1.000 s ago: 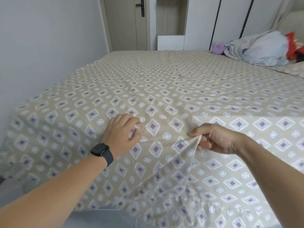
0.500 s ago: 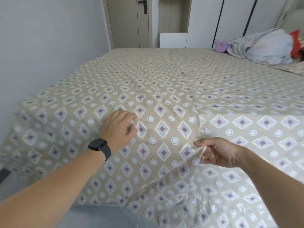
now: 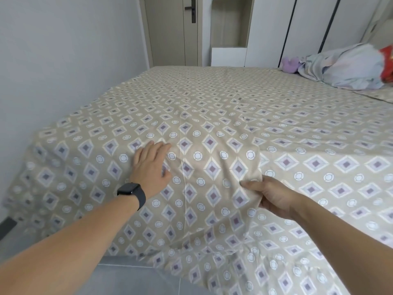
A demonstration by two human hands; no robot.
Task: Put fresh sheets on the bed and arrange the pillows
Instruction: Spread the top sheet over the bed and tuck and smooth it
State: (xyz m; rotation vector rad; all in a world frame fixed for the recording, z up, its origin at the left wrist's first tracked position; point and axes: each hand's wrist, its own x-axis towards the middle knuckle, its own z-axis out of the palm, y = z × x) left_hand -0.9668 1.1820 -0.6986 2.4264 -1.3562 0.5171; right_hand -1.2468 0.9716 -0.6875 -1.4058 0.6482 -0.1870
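A beige sheet with purple diamonds and white rings covers the whole bed and hangs over its near edge. My left hand, with a black watch on its wrist, lies flat on the sheet with straight fingers, near the bed's front left corner. My right hand pinches a raised fold of the same sheet between thumb and fingers, to the right of the left hand. A crumpled pale bundle of bedding lies at the far right of the bed.
A grey wall runs close along the bed's left side. Beyond the bed stand a door and white wardrobe panels. A purple soft toy and a red item flank the bundle. Grey floor tiles show below.
My left hand let go of the sheet and now lies flat on it. My right hand has drawn its pinched fold lower and toward me.
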